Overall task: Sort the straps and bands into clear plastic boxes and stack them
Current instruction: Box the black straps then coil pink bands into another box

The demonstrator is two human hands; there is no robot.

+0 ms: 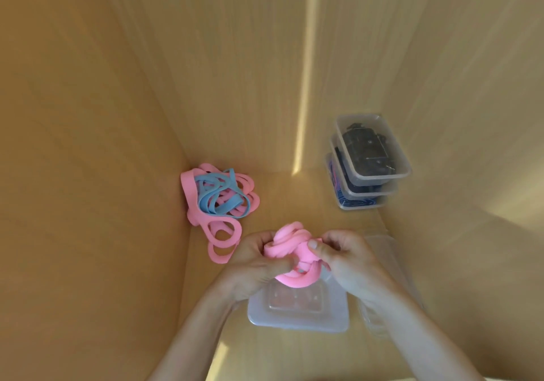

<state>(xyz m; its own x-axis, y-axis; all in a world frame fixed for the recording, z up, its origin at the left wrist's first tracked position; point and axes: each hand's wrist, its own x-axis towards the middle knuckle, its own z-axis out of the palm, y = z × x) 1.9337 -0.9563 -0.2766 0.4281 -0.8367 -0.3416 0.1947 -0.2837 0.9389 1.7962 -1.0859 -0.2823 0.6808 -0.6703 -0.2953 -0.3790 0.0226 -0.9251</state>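
Both hands gripping a coiled bundle of pink bands [290,252], left hand [259,265] and right hand [343,258] curled round it, just above an open clear box [297,310] on the wooden worktop [294,351]; loose pink and blue bands [219,201] heaped far left; three filled boxes [368,162] stacked far right, a clear lid [379,263] beside the hands
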